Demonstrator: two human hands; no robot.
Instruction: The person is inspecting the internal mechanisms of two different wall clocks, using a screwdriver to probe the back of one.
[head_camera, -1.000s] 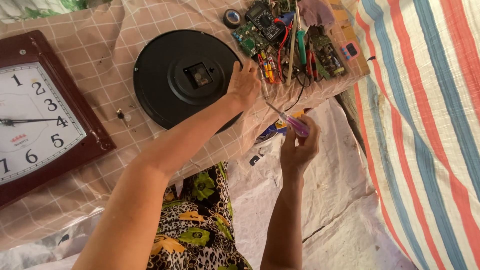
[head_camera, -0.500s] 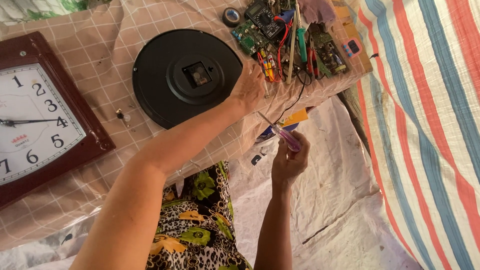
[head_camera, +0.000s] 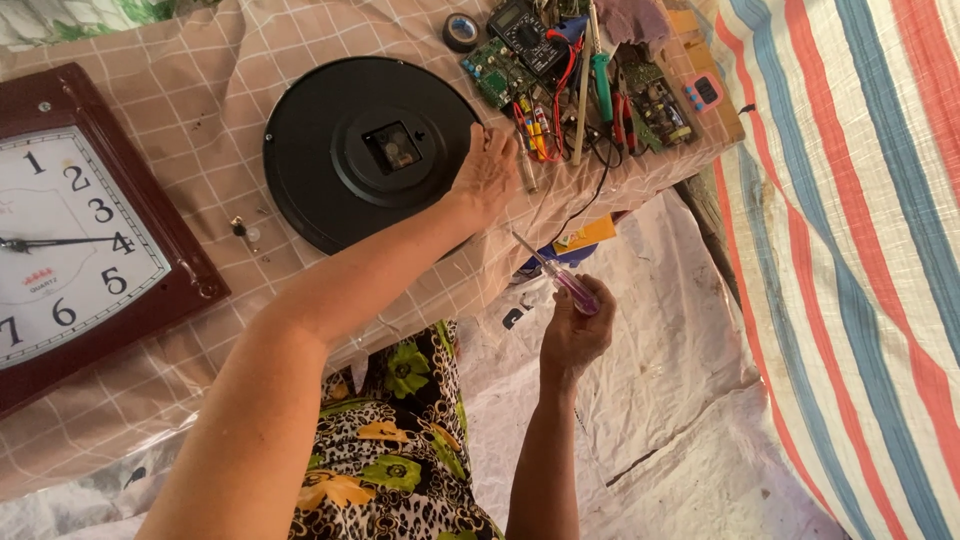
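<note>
1. Far left, a brown wooden-framed wall clock (head_camera: 70, 240) lies face up on the surface (head_camera: 190, 80), which is covered in a tan checked cloth. White dial, glossy frame, partly cut off by the edge of the view.

2. Next over, a small screw or metal fitting (head_camera: 243, 231) sits loose on the cloth, between the two clocks.

3. Middle: a round black plastic clock (head_camera: 340, 150) lying face down, back up, with the square movement (head_camera: 400, 150) in the centre recess. Smooth, matte, disc-shaped.

4. The left hand (head_camera: 487, 172) rests flat on the right rim of that black clock, fingers spread, palm down. It's pressing on it rather than wrapping around anything.

5. The right hand (head_camera: 572, 335) is lower down, off the surface edge, over the person's lap. Its grip is closed around a screwdriver (head_camera: 557, 277) with a translucent purple handle. The long axis runs diagonally, thin metal shaft pointing up-left toward the black clock. So the clock back lies up and left of the tip, well apart, and the left hand is the one already on it.

6. Upper right: a messy pile of green circuit boards (head_camera: 495, 70), a multimeter (head_camera: 525, 30), a roll of black tape (head_camera: 461, 30), pliers and coloured wires.

7. Far right, a striped tarp (head_camera: 860, 250) in red, blue and white.
</note>
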